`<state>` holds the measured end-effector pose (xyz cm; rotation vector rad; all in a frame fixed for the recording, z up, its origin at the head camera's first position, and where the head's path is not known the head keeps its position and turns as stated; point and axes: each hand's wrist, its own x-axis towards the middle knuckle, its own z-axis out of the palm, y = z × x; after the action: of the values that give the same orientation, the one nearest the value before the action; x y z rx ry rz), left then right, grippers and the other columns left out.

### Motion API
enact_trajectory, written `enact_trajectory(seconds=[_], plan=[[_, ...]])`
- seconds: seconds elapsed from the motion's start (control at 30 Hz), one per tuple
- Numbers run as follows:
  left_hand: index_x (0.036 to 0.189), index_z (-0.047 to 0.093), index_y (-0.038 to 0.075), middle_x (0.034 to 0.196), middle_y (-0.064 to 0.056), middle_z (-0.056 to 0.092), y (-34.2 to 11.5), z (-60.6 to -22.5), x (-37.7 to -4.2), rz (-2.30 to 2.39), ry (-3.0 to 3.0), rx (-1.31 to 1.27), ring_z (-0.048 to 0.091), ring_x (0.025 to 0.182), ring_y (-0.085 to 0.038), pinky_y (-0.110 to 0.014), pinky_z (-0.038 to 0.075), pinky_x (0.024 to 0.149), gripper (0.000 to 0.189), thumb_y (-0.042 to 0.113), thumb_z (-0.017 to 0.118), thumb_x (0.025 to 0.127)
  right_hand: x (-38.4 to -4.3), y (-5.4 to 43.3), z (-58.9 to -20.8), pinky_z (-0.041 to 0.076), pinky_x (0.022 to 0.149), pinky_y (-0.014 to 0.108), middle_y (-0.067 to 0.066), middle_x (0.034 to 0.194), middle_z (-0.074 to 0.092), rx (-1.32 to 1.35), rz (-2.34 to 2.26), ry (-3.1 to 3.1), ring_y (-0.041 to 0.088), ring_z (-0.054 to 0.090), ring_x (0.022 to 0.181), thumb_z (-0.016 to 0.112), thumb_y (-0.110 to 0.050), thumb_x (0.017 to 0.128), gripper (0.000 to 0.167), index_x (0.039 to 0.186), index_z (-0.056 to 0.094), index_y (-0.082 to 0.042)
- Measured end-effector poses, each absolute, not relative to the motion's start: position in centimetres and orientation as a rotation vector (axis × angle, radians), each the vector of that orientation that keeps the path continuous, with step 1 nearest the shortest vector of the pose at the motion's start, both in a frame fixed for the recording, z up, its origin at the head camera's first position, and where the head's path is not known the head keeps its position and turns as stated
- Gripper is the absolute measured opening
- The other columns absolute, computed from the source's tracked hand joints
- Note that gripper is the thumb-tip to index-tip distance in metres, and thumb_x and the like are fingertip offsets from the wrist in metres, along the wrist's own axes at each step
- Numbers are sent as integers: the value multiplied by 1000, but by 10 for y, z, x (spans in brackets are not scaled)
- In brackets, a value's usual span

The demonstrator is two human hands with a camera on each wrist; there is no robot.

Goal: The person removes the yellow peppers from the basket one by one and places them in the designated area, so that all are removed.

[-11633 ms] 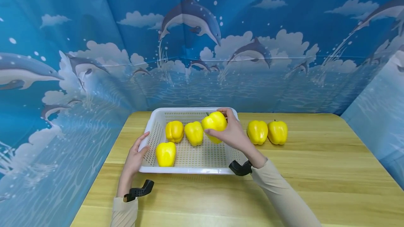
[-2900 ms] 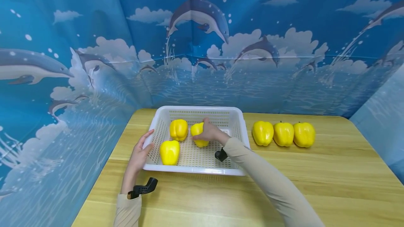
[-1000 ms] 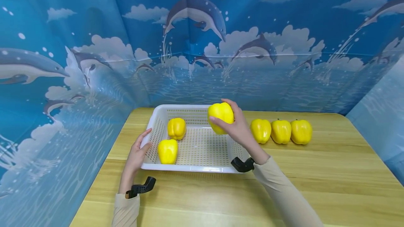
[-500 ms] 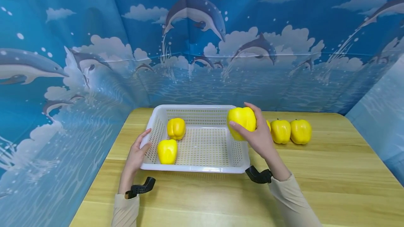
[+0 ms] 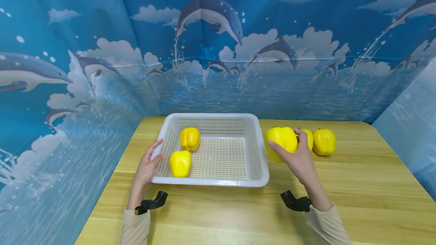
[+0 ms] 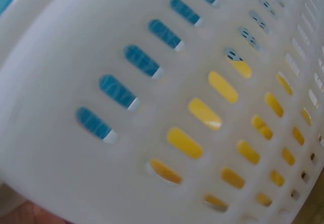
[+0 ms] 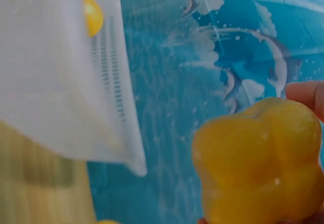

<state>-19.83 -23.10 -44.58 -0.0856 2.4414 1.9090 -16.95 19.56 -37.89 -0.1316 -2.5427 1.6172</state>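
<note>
My right hand [image 5: 301, 162] holds a yellow bell pepper [image 5: 282, 139] between thumb and fingers, just right of the white plastic basket [image 5: 218, 182]. In the right wrist view this pepper [image 7: 258, 163] fills the lower right, with a fingertip at its upper side. My left hand [image 5: 147, 165] grips the basket's left rim, thumb over the edge. Two yellow bell peppers sit at the basket's left side, a rear one [image 5: 190, 138] and a front one [image 5: 180, 164]. The left wrist view shows the slotted basket wall [image 6: 50, 148] close up, yellow showing through its slots.
On the wooden table [image 5: 357, 177], a row of bell peppers stands right of the basket, with the rightmost pepper [image 5: 324, 142] in plain sight. The held pepper and my right hand hide part of the row. A dolphin-print curtain [image 5: 211, 86] hangs behind the table.
My right hand took a bell pepper from the middle of the basket, lifted it over the right rim and brought it down beside the table row. The left hand stayed on the rim.
</note>
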Motion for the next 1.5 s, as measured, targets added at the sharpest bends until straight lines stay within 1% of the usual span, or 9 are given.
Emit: enact_trajectory(seconds=[0.17,0.43,0.7,0.9,1.07,1.23,1.5], plan=[[148,32,24,153,-11,24,-232,-446,-199,1902,2448,-90,37,128,-37,-59,35,96,49,13,42,101,-168,210,-392,45,76,38,26,132,33,-208,1586,-2583,37,46,105,67,-42,85,87,145,14,-6],[148,32,24,154,-11,21,-234,-449,-202,1909,2431,-107,35,129,-38,-60,34,97,49,13,41,102,-170,226,-418,44,80,45,31,131,34,-296,1505,-2690,40,45,107,70,-46,82,93,143,17,1],[149,31,24,155,-11,20,-234,-450,-203,1907,2425,-115,34,129,-38,-60,33,97,49,14,41,102,-171,234,-435,40,85,51,33,135,30,-348,1460,-2807,42,41,112,70,-54,78,100,141,16,2],[148,32,25,154,-11,22,-232,-447,-200,1908,2442,-88,36,128,-37,-60,35,96,49,13,41,102,-170,239,-446,36,90,56,33,139,27,-344,1438,-2849,44,36,118,73,-54,76,102,140,17,3],[148,32,23,153,-12,23,-232,-448,-200,1929,2429,-77,36,128,-37,-59,34,97,50,12,41,101,-169,242,-453,36,91,57,33,140,26,-339,1431,-2876,46,35,120,72,-54,76,102,140,18,4],[147,34,25,152,-12,25,-232,-449,-200,1908,2445,-101,38,127,-38,-59,36,96,48,14,42,101,-169,243,-457,34,93,59,34,141,24,-356,1434,-2899,47,32,123,71,-56,76,104,141,16,5],[147,34,26,152,-9,25,-233,-452,-201,1883,2462,-115,38,127,-36,-59,36,96,49,14,42,101,-170,242,-461,34,92,58,37,138,27,-386,1425,-2897,46,35,119,72,-56,75,106,139,16,7]])
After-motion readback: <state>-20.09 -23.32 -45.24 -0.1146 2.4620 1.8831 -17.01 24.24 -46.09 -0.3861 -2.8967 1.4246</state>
